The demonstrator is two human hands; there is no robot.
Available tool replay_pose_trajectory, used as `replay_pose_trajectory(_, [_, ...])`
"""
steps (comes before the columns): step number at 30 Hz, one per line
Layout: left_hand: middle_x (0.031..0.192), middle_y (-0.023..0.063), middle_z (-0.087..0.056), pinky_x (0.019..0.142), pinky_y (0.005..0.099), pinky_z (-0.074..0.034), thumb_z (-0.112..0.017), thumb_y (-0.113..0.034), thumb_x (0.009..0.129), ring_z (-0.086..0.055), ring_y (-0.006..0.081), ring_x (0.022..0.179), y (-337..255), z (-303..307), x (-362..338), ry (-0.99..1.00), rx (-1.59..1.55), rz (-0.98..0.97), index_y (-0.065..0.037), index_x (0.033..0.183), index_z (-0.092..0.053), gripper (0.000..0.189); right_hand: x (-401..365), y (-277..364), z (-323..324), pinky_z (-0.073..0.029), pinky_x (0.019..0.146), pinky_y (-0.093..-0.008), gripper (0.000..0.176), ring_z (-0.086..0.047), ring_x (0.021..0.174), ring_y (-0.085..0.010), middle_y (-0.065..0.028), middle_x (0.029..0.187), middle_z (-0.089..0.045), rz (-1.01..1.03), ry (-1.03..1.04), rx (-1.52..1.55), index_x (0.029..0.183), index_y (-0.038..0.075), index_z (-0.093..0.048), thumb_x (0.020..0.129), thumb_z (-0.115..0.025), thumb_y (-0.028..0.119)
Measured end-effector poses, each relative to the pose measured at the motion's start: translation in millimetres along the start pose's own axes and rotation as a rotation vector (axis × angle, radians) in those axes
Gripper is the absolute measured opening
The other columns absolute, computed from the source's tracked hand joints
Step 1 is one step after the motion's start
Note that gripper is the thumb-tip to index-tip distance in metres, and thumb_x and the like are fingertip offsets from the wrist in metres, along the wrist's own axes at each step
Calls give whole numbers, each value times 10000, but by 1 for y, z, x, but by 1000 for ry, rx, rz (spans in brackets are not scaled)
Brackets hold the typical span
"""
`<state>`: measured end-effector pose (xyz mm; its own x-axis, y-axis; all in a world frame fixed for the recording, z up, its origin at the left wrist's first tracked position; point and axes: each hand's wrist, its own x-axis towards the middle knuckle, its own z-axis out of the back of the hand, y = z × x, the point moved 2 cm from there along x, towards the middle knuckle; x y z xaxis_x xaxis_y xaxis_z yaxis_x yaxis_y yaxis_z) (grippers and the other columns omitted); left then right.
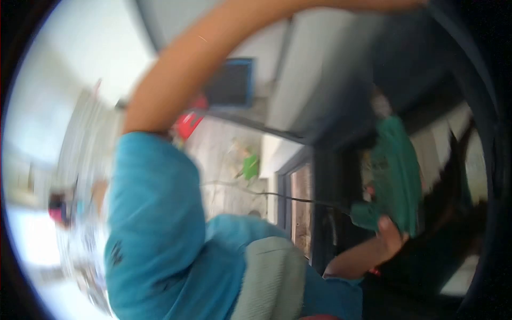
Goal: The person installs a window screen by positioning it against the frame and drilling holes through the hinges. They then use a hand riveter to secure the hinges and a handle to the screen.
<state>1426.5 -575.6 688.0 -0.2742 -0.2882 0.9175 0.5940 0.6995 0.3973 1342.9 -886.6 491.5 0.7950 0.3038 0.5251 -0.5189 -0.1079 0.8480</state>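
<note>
The picture is tilted and badly blurred. My right hand (385, 239) at the lower right grips a green power tool (396, 178) by its handle; a thin dark cord (277, 196) runs from the tool to the left. My left arm, in a blue short sleeve (152, 192), arcs up and across the top of the view. My left hand (397, 4) reaches the top edge, and its fingers are cut off there. What it touches is hidden.
Behind the arm are a blue-framed dark panel (232, 82), a red object (188, 124) and a small green object (250, 166) on a pale floor. A dark doorway or frame (325, 186) stands beside the tool. A blurred figure (58, 209) is at the far left.
</note>
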Motion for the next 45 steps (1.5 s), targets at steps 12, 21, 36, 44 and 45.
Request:
replay_pose_trajectory(12, [1183, 75, -615, 1000, 366, -419, -493, -551, 995, -566, 189, 1121, -274, 338, -353, -648, -623, 2064, -37, 1303, -552, 603, -61, -127, -348, -476, 1027, -418, 952, -564, 1249, -342, -213, 1367, -535, -83, 1092, -10, 1503, 42, -329, 677, -785, 167])
replay_pose_trajectory(21, [946, 174, -691, 787, 432, -573, -547, -348, 885, -681, 290, 857, -354, 635, -343, -1465, 108, 2137, 11, 1016, -662, 400, -188, -123, -643, -452, 1048, -411, 788, -578, 1199, -354, -196, 1343, -557, 226, 1835, 347, 1436, 70, -464, 733, -799, 190])
replay_pose_trajectory(36, [900, 186, -700, 828, 456, -549, -580, -293, 867, -683, 325, 857, -496, 754, -439, -1916, 832, 2294, -1, 945, -643, 308, -336, -562, -1059, -528, 777, -435, 170, -675, 878, -324, -134, 909, -709, -449, 1745, -389, 913, 93, -716, 787, -695, 205])
replay_pose_trajectory(44, [912, 184, -671, 828, 485, -525, -585, -326, 825, -654, 339, 864, -394, 831, -555, -2384, 576, 2160, -16, 932, -616, 329, -407, -777, -1293, -523, 783, -490, 89, -655, 896, -382, -133, 921, -700, -17, 1550, -614, 858, 119, -701, 819, -625, 146])
replay_pose_trajectory(45, [914, 183, -670, 832, 486, -523, -585, -327, 825, -652, 339, 868, -397, 837, -574, -2423, 559, 2133, -17, 934, -615, 330, -413, -797, -1315, -528, 796, -490, 94, -656, 918, -383, -133, 947, -703, -27, 1584, -617, 877, 121, -697, 825, -624, 151])
